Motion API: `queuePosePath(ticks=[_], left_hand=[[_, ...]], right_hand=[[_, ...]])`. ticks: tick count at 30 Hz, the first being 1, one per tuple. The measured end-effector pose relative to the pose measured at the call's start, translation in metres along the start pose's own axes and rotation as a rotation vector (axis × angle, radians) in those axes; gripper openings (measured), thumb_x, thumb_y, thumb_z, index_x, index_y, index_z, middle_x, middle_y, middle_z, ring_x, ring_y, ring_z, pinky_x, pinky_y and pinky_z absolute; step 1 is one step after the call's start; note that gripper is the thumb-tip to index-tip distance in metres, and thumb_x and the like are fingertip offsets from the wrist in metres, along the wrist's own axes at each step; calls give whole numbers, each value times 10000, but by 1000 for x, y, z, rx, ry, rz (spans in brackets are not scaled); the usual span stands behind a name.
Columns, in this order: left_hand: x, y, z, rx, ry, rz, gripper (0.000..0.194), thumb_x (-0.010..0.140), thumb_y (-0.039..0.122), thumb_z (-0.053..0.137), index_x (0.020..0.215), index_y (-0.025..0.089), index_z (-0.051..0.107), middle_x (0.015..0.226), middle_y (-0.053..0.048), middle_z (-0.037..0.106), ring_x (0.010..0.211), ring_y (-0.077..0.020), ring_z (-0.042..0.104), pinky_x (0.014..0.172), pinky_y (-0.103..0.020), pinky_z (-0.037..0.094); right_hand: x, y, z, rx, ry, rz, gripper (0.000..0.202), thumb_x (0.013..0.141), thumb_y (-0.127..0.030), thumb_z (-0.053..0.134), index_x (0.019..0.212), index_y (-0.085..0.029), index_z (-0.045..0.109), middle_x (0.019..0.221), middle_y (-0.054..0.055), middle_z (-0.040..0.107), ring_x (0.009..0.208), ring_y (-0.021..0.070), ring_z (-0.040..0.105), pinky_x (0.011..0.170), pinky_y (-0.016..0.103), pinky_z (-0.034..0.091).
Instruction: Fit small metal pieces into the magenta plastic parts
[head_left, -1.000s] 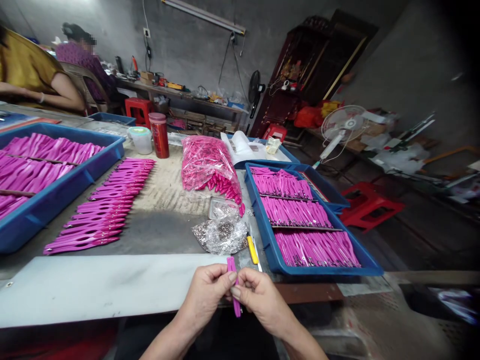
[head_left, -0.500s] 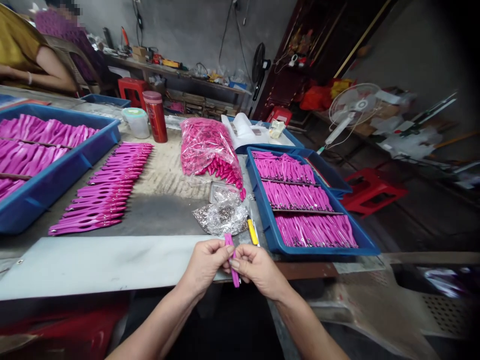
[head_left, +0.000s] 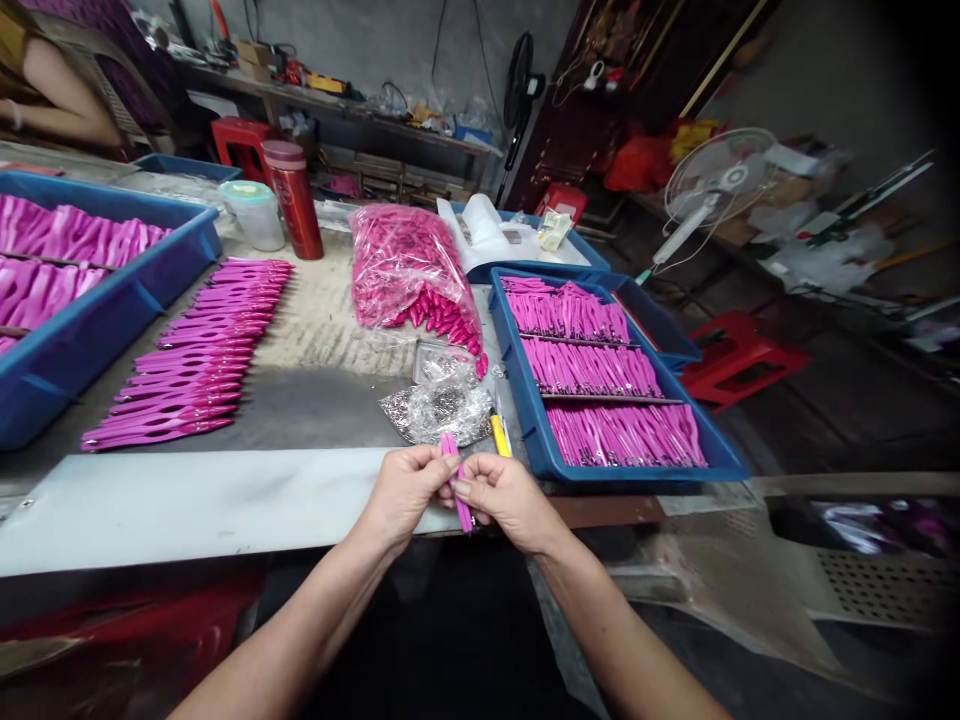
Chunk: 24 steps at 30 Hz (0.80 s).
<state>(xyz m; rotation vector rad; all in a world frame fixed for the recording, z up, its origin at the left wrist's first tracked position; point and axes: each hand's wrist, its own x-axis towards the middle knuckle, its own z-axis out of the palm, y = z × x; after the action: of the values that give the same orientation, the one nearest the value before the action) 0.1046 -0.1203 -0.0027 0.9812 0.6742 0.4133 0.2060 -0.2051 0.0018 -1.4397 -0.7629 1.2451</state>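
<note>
Left hand (head_left: pixel 403 492) and right hand (head_left: pixel 506 497) both pinch thin pink piece (head_left: pixel 463 512). Piece sits between hands, near right end of white board (head_left: pixel 217 505). Long way runs near to far, far end leaning bit left. Neither hand nearer.

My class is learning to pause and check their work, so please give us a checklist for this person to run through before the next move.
1. Left grip closed on the piece: ok, thumb and fingers pinch it.
2. Right grip on the same piece: ok, it pinches beside the left.
3. Piece fully in view: not ok, fingers cover its middle.
4. Yellow tool clear of the right grip: cannot tell, it lies just beyond and the hand may overlap it.
5. Pink bag keeping its contents in: not ok, some spill out at the near side.
</note>
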Motion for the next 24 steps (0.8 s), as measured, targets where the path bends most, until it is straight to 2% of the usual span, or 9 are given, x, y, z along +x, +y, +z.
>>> queuePosePath(ticks=[9, 12, 18, 24], left_hand=[[0, 3, 1, 58, 24, 57, 261, 586, 340, 652, 493, 129, 530, 413, 38, 485, 408, -68, 428, 430, -184, 349], [0, 5, 1, 127, 27, 118, 249, 610, 336, 630, 501, 132, 537, 430, 36, 487, 425, -72, 425, 434, -186, 344], [-1, 26, -10, 340, -12, 335, 227, 665, 306, 581, 518, 137, 545, 483, 34, 477, 481, -78, 420, 471, -188, 345], [9, 49, -43, 586, 159, 647, 177, 709, 288, 554, 603, 150, 588, 584, 17, 505, 563, -98, 438, 543, -204, 351]], right_hand=[[2, -3, 1, -31, -3, -13, 338, 643, -433, 620, 596, -174, 407, 436, -93, 387, 374, 31, 288, 376, 174, 196], [2, -6, 2, -28, -2, -27, 339, 643, -432, 620, 594, -177, 403, 448, -87, 405, 379, 33, 289, 379, 178, 198], [9, -16, 9, -84, 6, -141, 242, 698, -355, 586, 625, -169, 449, 524, -66, 424, 448, 50, 334, 425, 189, 252], [14, -23, 11, -261, 98, -272, 176, 744, -322, 531, 671, -166, 495, 584, -49, 398, 506, 70, 343, 472, 205, 278]])
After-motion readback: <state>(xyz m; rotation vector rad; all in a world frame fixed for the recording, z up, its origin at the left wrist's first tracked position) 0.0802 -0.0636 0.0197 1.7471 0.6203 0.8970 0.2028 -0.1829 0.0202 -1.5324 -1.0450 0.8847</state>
